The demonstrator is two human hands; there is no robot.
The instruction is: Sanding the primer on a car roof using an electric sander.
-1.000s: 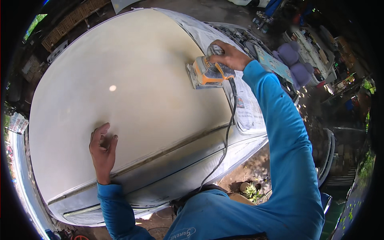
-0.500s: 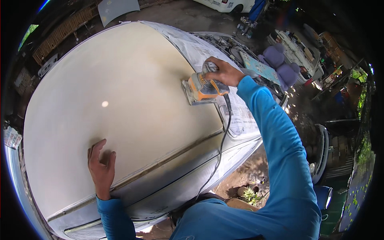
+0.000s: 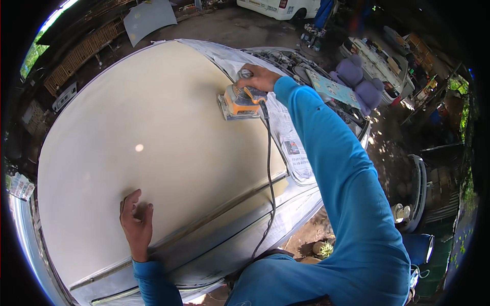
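Observation:
My right hand [image 3: 258,78] is wrapped round the top of an orange and grey electric sander [image 3: 241,103]. The sander's flat square pad lies on the cream-coloured car roof [image 3: 168,112], close to its front edge by the windscreen. A black power cord [image 3: 271,178] runs from the sander back over the roof's side edge towards my body. My left hand [image 3: 137,224] rests on the roof near the side groove, its fingers partly curled and apart, with nothing in it. Dust-like shading surrounds the sander.
Newspaper masking [image 3: 293,148] covers the windscreen beside the sander. Beyond it lies the uncovered engine bay [image 3: 301,66] with a patterned board [image 3: 333,87] and purple seat cushions [image 3: 352,76]. A white van [image 3: 278,7], a loose panel [image 3: 149,20] and a blue drum [image 3: 418,249] stand around.
My right hand and the sander have shifted left and slightly farther along the roof's front edge. The cord has swung left with them. My left hand stays on the roof.

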